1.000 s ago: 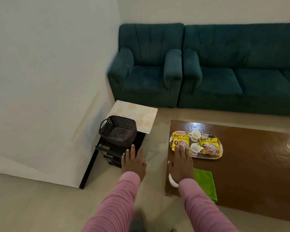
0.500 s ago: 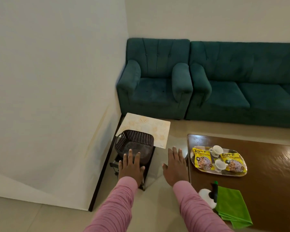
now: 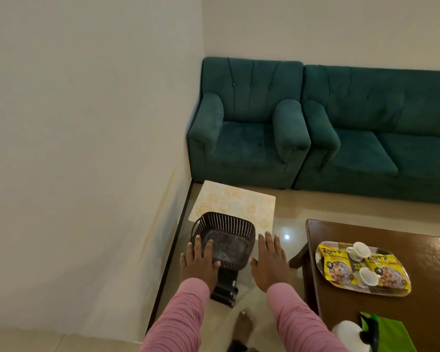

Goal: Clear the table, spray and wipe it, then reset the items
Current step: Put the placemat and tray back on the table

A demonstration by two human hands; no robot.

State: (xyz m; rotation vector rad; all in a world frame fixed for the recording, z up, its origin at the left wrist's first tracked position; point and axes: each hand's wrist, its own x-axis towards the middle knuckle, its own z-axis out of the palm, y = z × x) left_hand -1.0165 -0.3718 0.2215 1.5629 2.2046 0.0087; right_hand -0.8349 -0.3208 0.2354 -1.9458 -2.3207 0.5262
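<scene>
A dark slatted basket (image 3: 226,229) stands on a small black stand (image 3: 225,288) beside the wall. My left hand (image 3: 198,262) hovers flat over the basket's near left corner, fingers spread and empty. My right hand (image 3: 271,262) is flat and empty just right of the basket. On the brown table (image 3: 422,255) at the right lies an oval tray (image 3: 325,275) with two yellow snack packets (image 3: 337,265) and two white cups (image 3: 358,250). A green cloth (image 3: 391,334) and a white spray bottle (image 3: 346,334) sit at the table's near edge.
A patterned cream board (image 3: 234,201) lies behind the basket. A teal armchair (image 3: 247,128) and a teal sofa (image 3: 381,138) stand along the back wall. A white wall (image 3: 87,148) closes the left side. My bare foot (image 3: 243,326) is on the tiled floor.
The view has swung left and closer to the basket. Both hands have left the table's edge and now flank the basket; the tray, cloth and bottle have shifted to the right.
</scene>
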